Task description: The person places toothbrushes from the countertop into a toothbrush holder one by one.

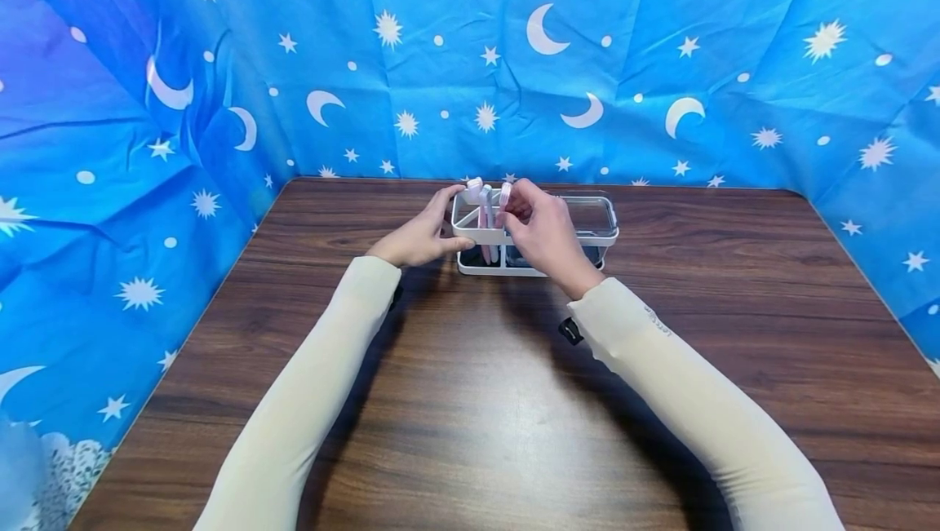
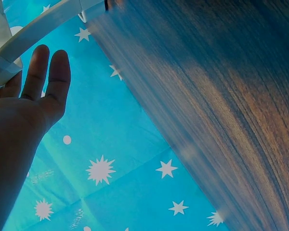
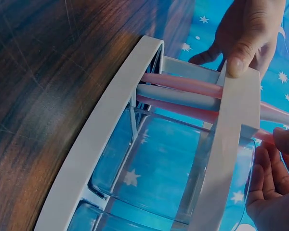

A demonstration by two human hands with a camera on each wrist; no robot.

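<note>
A white two-tier toothbrush holder (image 1: 481,235) stands near the table's back edge. My left hand (image 1: 417,237) grips its left end, with the thumb (image 3: 238,60) on the upper rim and fingers behind. In its left compartment stand a pink toothbrush (image 3: 183,84) and a pale blue-white toothbrush (image 3: 178,97), handles down through the upper frame. My right hand (image 1: 549,231) pinches another pink toothbrush (image 1: 505,193) near its head, its handle inside the same compartment. In the left wrist view, my left hand (image 2: 38,96) reaches up to the holder's rim (image 2: 33,36).
Clear cups (image 3: 159,163) sit in the holder beside the toothbrush compartment. The dark wood table (image 1: 470,400) spreads in front, and a blue cloth (image 1: 470,66) with moons and stars hangs behind and at the sides.
</note>
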